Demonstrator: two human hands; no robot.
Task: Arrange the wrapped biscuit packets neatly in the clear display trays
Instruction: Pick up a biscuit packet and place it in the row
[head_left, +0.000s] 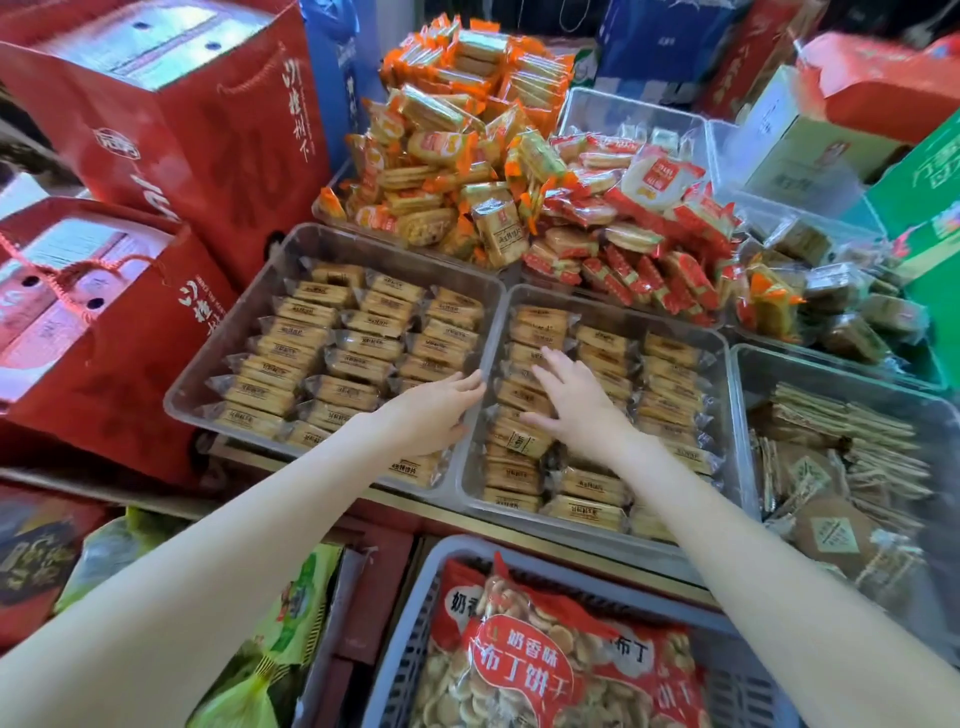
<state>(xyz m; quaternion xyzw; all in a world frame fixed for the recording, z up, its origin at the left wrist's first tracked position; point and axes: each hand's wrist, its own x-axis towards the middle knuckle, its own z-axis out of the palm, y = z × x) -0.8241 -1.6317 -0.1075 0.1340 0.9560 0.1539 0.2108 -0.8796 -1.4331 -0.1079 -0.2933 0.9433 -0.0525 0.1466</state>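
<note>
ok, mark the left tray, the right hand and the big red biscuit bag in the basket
left tray (244, 317): head view, on its bare left wall.
right hand (576, 402): head view, on the back of the hand, resting on packets.
red biscuit bag (524, 670): head view, on its red label.

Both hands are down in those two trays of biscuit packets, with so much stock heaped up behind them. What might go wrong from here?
1. The right hand lies flat on the left column in the right tray, where packets already sit askew; pressing may shift them further.
2. The left hand rests at the wall between the trays, so it might nudge the left tray.
3. The heaped orange packets behind look loose and might slide down into the trays.
</note>
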